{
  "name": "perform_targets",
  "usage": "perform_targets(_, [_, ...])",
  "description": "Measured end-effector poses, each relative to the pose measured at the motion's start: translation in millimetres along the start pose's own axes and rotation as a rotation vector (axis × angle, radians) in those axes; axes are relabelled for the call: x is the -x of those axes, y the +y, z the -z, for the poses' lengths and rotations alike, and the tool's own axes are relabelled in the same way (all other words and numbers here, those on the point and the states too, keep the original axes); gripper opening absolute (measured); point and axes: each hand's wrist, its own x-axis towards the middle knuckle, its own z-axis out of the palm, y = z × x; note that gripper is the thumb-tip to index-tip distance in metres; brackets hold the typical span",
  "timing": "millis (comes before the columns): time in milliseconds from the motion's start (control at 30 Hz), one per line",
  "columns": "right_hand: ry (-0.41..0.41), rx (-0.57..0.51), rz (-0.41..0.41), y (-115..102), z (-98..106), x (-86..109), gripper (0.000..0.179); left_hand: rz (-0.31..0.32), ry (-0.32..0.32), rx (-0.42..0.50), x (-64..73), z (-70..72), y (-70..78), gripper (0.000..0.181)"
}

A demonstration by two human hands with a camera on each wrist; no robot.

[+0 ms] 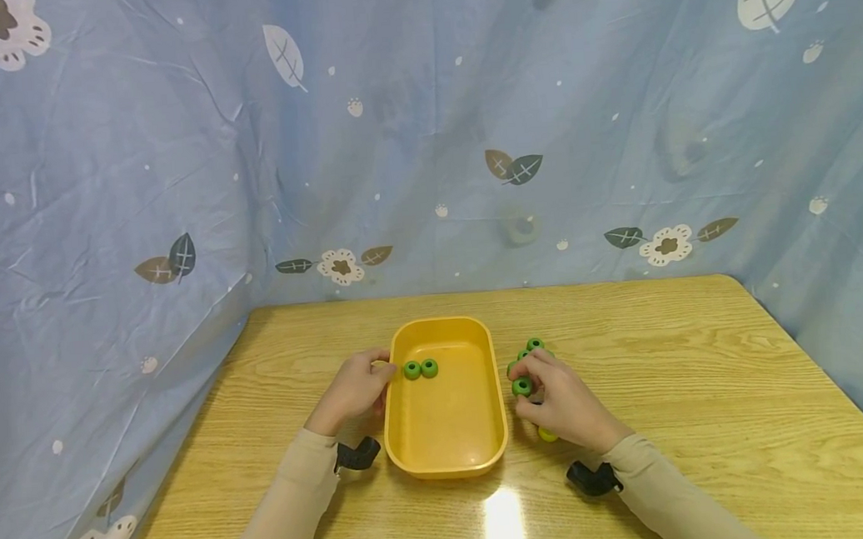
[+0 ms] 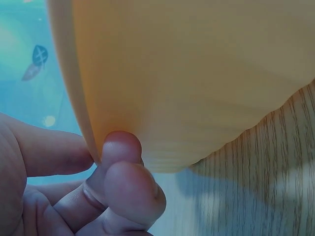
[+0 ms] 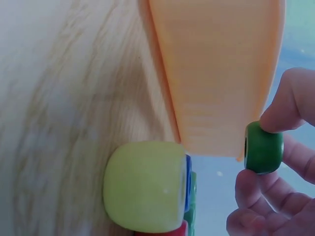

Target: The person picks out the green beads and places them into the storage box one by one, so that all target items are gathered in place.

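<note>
A yellow plastic tub (image 1: 446,423) stands on the table. Two green beads with dark holes, one bead (image 1: 412,370) beside another (image 1: 429,367), lie inside toward the far left. At the tub's left side, my left hand (image 1: 357,389) grips the rim; the left wrist view shows fingertips (image 2: 130,189) against the outer wall. My right hand (image 1: 564,402) pinches a green bead (image 3: 264,147) between thumb and finger, just outside the tub's right wall. Under and beyond that hand are more green beads (image 1: 535,343) and a yellow bead (image 1: 547,434), partly hidden by it.
Close to the yellow bead, the right wrist view shows slivers of a red piece (image 3: 165,230) and a blue piece (image 3: 188,182). A patterned blue cloth (image 1: 422,136) hangs behind the wooden table (image 1: 670,353). Dark wrist-camera mounts sit at both cuffs.
</note>
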Motion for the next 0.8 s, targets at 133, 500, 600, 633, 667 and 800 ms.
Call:
perform_targets(133, [0.005,-0.026,0.0,-3,2,-0.1,0.027,-0.001,0.002,0.0,0.0,0.1,0.4,0.04])
perform_targets(500, [0.016,-0.062,0.066,-15,5,-1.1,0.03,0.013,-0.007,0.019,1.8,0.7,3.6,0.04])
perform_targets(600, [0.024,-0.067,0.073,-19,6,-2.0,0.029,0.012,-0.01,0.022,1.6,1.1,3.5,0.04])
perform_targets(633, [0.026,-0.069,0.074,-20,7,-2.6,0.028,0.011,-0.011,0.022,1.5,1.2,3.2,0.04])
perform_targets(667, [0.028,-0.07,0.075,-22,7,-3.0,0.028,0.009,-0.011,0.02,1.3,1.3,2.9,0.041])
perform_targets(800, [0.038,-0.066,0.096,-28,8,-5.3,0.026,0.009,-0.012,0.011,0.9,1.7,2.2,0.04])
